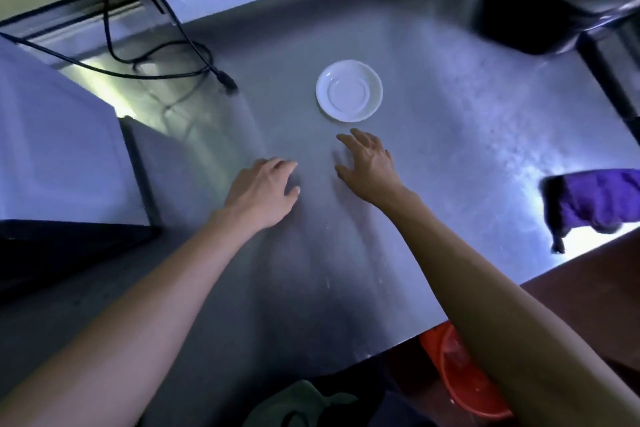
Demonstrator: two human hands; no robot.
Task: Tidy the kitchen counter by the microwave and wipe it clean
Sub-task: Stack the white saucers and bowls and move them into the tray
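Where counter (450, 135) ends, right hand (367, 163).

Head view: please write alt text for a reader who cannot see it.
Two bare hands, left hand and right hand, reach open and empty over a steel counter toward a white saucer. A microwave stands at the left, a purple cloth lies at the right edge, and a black cable trails behind.

A kitchen: a brushed stainless-steel counter (433, 156) carries a white saucer (349, 91) at its middle. Left of the saucer stands a microwave (59, 149) with black cables (162, 45) behind it; right of the saucer lies a purple cloth (595, 199).
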